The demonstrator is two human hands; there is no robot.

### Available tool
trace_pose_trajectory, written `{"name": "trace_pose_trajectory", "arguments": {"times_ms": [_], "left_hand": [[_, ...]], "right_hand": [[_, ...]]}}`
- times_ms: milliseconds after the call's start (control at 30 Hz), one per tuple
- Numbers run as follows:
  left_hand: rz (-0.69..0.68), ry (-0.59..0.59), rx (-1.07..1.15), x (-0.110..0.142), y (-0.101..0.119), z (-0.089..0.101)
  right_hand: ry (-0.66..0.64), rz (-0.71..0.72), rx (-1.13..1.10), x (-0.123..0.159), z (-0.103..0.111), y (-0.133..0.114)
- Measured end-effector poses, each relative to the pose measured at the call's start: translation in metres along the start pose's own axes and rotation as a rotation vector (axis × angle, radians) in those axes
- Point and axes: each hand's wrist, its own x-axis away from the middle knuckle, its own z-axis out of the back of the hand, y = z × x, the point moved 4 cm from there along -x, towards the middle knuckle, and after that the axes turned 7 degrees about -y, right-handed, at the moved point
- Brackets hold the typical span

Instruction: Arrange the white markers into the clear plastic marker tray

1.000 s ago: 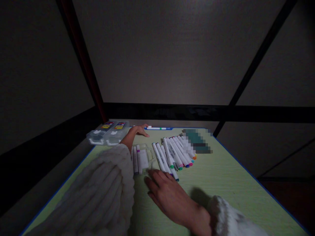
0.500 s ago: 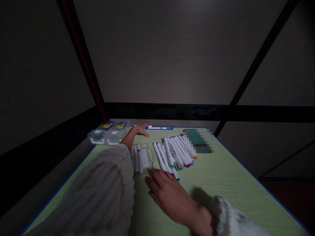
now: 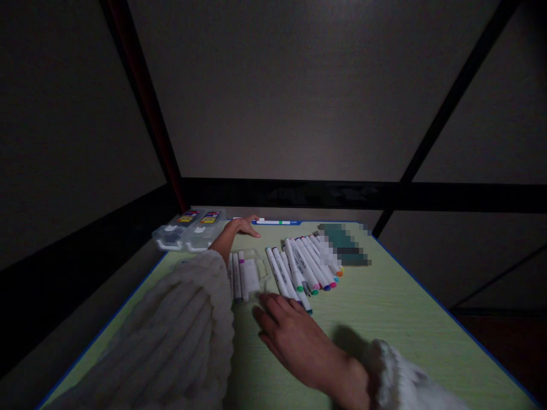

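Observation:
My left hand [image 3: 244, 226] reaches to the far edge of the table, its thumb spread away from the fingers. Just past its fingertips, a white marker with a green band [image 3: 273, 222] lies along the blue edge. Nearer to me, a clear plastic case [image 3: 259, 259] lies flat with several pale markers [image 3: 241, 279] inside; my left sleeve covers part of it. My right hand [image 3: 293, 336] rests palm down with loosely extended fingers, beside the case's near corner. Several white markers with coloured ends [image 3: 299, 265] lie in a slanted heap just beyond it.
Two clear plastic cases with white handles [image 3: 188, 230] sit at the table's far left corner. Right of the marker heap lies a dark green flat thing [image 3: 344, 245], blurred by pixels. The pale green table [image 3: 384, 336] has a blue edge, and a wall rises behind it.
Both hands keep their places and the markers lie as before. Only a very slight shift of the whole view shows.

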Motion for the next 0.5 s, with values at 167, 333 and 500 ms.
{"name": "trace_pose_trajectory", "arguments": {"times_ms": [167,333,500], "left_hand": [[0.060,-0.072,-0.036,0.0010,-0.0005,-0.0010],[0.097,-0.096,-0.062,0.0021,-0.0006,-0.0017],[0.116,-0.100,-0.086,0.0036,0.0001,-0.0019]], "right_hand": [[0.005,-0.005,-0.004,0.0003,0.0011,-0.0002],[0.000,-0.004,-0.009,-0.0001,0.0015,0.0003],[0.010,0.002,-0.008,0.0001,-0.0001,0.0000]]}}
